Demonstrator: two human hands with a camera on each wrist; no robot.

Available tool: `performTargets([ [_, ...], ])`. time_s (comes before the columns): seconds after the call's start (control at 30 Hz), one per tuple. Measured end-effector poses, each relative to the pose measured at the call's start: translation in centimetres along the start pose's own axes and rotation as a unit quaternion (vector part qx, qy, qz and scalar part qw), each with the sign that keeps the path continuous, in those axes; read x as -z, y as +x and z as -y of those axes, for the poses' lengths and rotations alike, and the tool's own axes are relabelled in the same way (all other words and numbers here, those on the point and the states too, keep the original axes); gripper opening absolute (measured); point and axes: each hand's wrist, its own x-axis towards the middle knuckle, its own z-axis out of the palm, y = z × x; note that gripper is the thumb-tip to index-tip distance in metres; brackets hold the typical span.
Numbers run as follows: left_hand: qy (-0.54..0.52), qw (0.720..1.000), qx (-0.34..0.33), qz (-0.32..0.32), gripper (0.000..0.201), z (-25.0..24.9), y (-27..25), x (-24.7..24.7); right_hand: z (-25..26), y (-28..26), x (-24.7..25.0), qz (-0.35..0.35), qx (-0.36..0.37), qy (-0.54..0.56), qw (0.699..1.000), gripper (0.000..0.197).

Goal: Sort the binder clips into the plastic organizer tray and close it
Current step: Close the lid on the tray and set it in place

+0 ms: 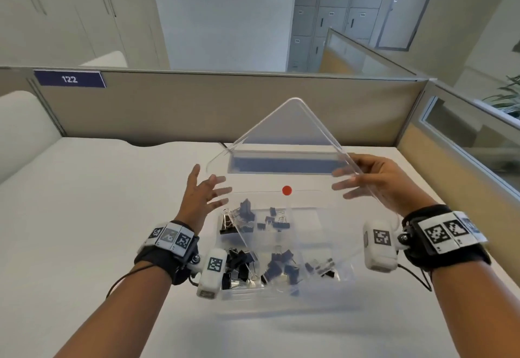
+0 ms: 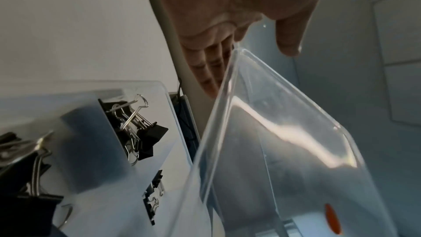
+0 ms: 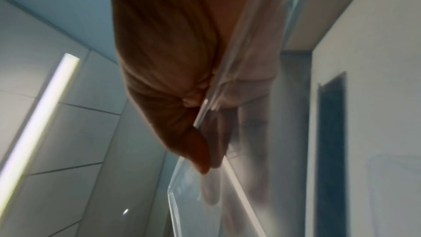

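A clear plastic organizer tray sits on the white desk, with black binder clips lying in several of its compartments. Its clear lid, marked with a red dot sticker, is raised and tilted above the tray. My right hand grips the lid's right edge, thumb on top and fingers underneath. My left hand is at the lid's left edge with its fingers spread and straight. In the left wrist view the lid runs between thumb and fingers of the left hand, above the clips. In the right wrist view the right hand pinches the lid's rim.
A beige partition closes off the desk's far side and another runs along the right. A cable comes out at the desk's back edge. White desk surface stretches to the left of the tray and in front of it.
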Motion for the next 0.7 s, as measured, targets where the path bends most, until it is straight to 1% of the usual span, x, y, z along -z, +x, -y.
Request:
performTargets([
  [0.07, -0.013, 0.999, 0.002, -0.031, 0.046, 0.0, 0.0, 1.0, -1.5, 0.7, -0.1, 0.006, -0.024, 0.008, 1.0, 0.042],
  [0.17, 0.006, 0.999, 0.018, -0.034, 0.028, 0.5, -0.1, 2.2, -3.9, 1.9, -0.2, -0.009, -0.049, -0.01, 0.999, 0.043],
  [0.3, -0.059, 0.995, 0.048, -0.059, 0.013, 1.8, -0.7, 3.3, -7.4, 2.5, 0.5, -0.104, -0.073, -0.05, 0.991, 0.046],
  [0.37, -0.086, 0.992, 0.065, -0.069, 0.014, 2.8, -1.2, 3.7, -9.2, 2.3, 0.9, -0.147, -0.101, -0.024, 0.984, 0.049],
  [0.43, -0.091, 0.99, 0.081, -0.076, 0.017, 4.0, -1.7, 3.8, -10.9, 1.8, 0.9, -0.182, -0.133, 0.01, 0.974, 0.052],
  [0.47, -0.092, 0.989, 0.085, -0.081, 0.018, 4.6, -2.1, 3.7, -11.5, 1.5, 0.7, -0.184, -0.154, 0.027, 0.97, 0.051],
  [0.57, -0.095, 0.988, 0.092, -0.077, 0.025, 5.8, -3.1, 3.2, -12.5, 0.8, -0.6, -0.153, -0.207, 0.06, 0.964, 0.05],
  [0.63, -0.063, 0.991, 0.106, -0.06, 0.032, 6.1, -3.6, 2.9, -12.9, 0.9, -1.2, -0.165, -0.209, 0.061, 0.962, 0.056],
  [0.67, -0.027, 0.992, 0.113, -0.055, 0.034, 6.2, -3.6, 2.9, -13.0, 1.1, -1.3, -0.175, -0.208, 0.059, 0.96, 0.058],
  [0.7, 0.019, 0.991, 0.119, -0.055, 0.032, 6.1, -3.7, 2.9, -13.2, 1.2, -1.3, -0.182, -0.212, 0.058, 0.959, 0.058],
])
